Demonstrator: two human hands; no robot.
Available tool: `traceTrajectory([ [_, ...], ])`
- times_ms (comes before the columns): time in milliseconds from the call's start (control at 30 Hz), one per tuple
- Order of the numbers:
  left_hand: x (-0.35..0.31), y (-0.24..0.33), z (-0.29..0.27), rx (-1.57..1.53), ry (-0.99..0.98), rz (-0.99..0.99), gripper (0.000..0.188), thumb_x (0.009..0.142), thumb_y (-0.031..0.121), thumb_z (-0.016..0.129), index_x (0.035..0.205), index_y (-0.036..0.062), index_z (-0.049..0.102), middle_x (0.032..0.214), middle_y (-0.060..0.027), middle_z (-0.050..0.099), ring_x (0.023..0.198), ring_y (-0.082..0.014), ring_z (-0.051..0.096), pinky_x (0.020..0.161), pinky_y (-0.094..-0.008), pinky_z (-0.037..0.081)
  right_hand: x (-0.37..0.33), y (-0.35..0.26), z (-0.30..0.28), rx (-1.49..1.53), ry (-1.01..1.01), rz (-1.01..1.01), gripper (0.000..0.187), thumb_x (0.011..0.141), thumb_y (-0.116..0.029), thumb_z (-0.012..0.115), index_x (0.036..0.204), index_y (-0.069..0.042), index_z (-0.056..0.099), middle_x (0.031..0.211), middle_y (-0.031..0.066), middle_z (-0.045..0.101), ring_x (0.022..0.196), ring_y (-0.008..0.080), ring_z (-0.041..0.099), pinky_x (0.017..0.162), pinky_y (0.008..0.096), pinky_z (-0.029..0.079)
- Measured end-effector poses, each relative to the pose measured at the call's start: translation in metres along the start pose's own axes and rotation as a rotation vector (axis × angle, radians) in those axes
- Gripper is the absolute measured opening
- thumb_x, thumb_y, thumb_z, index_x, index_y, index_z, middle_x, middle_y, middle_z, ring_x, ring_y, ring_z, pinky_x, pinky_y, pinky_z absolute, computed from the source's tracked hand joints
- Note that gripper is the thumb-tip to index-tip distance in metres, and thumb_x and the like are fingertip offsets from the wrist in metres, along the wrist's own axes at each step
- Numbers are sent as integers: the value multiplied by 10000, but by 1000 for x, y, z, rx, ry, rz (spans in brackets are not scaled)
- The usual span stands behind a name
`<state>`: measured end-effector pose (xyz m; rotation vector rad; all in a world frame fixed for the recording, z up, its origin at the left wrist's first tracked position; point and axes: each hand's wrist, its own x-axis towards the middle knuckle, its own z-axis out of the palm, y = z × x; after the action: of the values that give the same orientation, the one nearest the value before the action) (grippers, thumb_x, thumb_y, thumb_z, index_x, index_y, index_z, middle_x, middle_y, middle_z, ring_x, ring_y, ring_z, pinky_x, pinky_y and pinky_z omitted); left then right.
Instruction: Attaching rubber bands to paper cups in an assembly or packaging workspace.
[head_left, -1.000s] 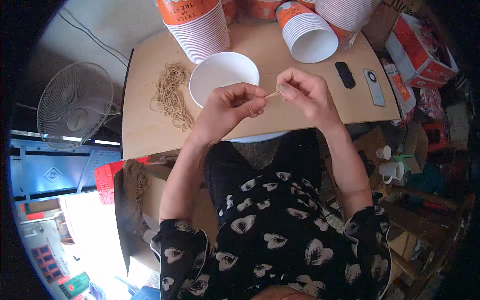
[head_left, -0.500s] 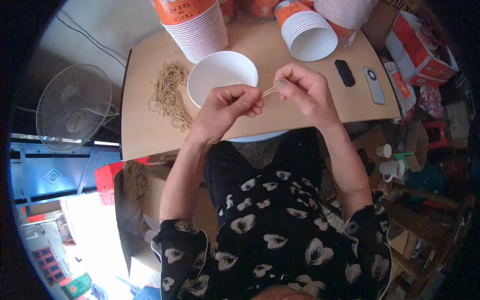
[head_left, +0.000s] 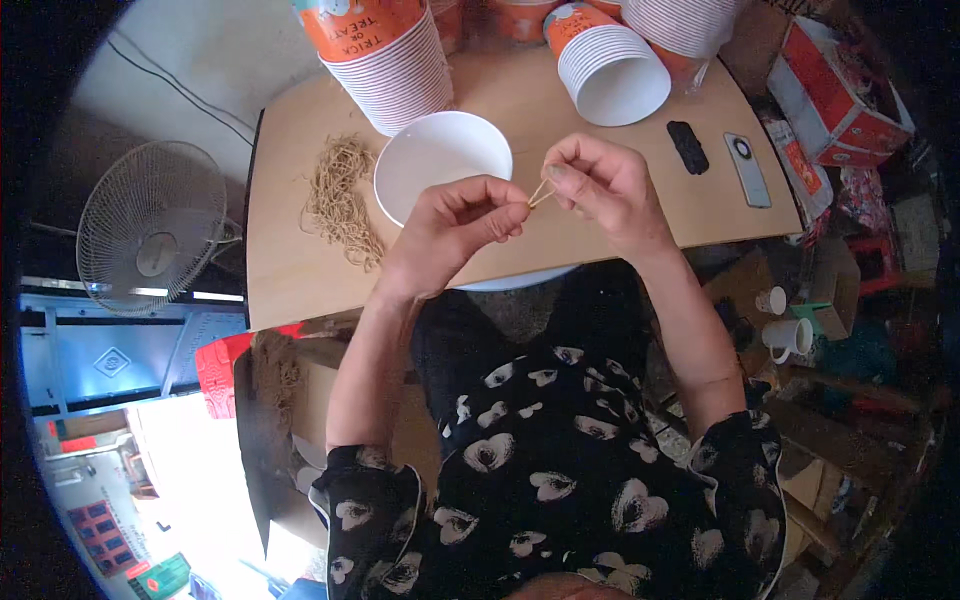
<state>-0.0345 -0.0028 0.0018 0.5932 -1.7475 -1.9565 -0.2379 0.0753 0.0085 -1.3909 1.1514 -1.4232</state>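
Note:
Between my two hands runs a short piece of thin tan cord (head_left: pixel 541 193), doubled or looped. My left hand (head_left: pixel 455 225) pinches one end between thumb and fingertips, and my right hand (head_left: pixel 605 190) pinches the other. Both are raised over the front part of the table. Just behind my left hand lies a white paper bucket (head_left: pixel 440 145), its round mouth facing me. A tangled heap of similar tan cord (head_left: pixel 340 200) rests to its left. Whether the cord is knotted is too small to see.
A tall stack of orange and white paper buckets (head_left: pixel 390 80) stands behind the single one. Another stack (head_left: pixel 610 75) lies tipped at the back right. A dark object (head_left: pixel 687 147) and a phone (head_left: pixel 747 170) lie on the table's right side. A fan (head_left: pixel 152 225) stands left.
My hands have drawn slightly apart at the wrists, and the cord between them now shows as a more open loop. The view has shifted a little.

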Motion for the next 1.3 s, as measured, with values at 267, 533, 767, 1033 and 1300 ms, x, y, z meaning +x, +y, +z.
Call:
traceTrajectory([
  [267, -3, -9, 12, 80, 155, 79, 180, 920, 90, 686, 1065, -16, 668, 876, 5, 661, 809, -60, 596, 734, -210, 502, -1, 2, 8, 232, 40, 172, 158, 961, -178, 594, 913, -33, 634, 715, -32, 558, 614, 27, 466, 521, 185, 348],
  [533, -2, -2, 2, 44, 94, -40, 229, 989, 194, 604, 1045, -17, 670, 877, -7, 657, 794, -68, 587, 734, -228, 496, 0, 0, 3, -99, -56, -65, 181, 989, -181, 565, 956, -5, 587, 801, -3, 602, 742, 66, 558, 687, 234, 470],
  [767, -4, -1, -4, -22, 29, -55, 229, 994, 199, 595, 1062, -2, 680, 872, -8, 658, 765, -74, 576, 716, -232, 481, 0, -1, 2, -67, -103, -80, 170, 989, -176, 573, 963, -8, 590, 818, -4, 602, 749, 48, 545, 677, 217, 456],
  [1033, -3, -6, 5, 76, 173, 46, 173, 929, 112, 676, 1051, -7, 710, 881, -29, 681, 793, -74, 600, 707, -241, 502, 2, 1, 6, 48, 19, 37, 158, 963, -156, 604, 926, -4, 620, 713, -26, 574, 614, 27, 502, 555, 195, 403],
  [1300, 2, -15, 21, 329, 381, 403, 116, 860, -5, 716, 975, -9, 733, 859, -40, 678, 768, -81, 610, 680, -222, 503, 3, 4, 14, 252, 62, 159, 143, 951, -149, 618, 914, -13, 638, 683, -24, 569, 573, 32, 488, 506, 187, 369],
])
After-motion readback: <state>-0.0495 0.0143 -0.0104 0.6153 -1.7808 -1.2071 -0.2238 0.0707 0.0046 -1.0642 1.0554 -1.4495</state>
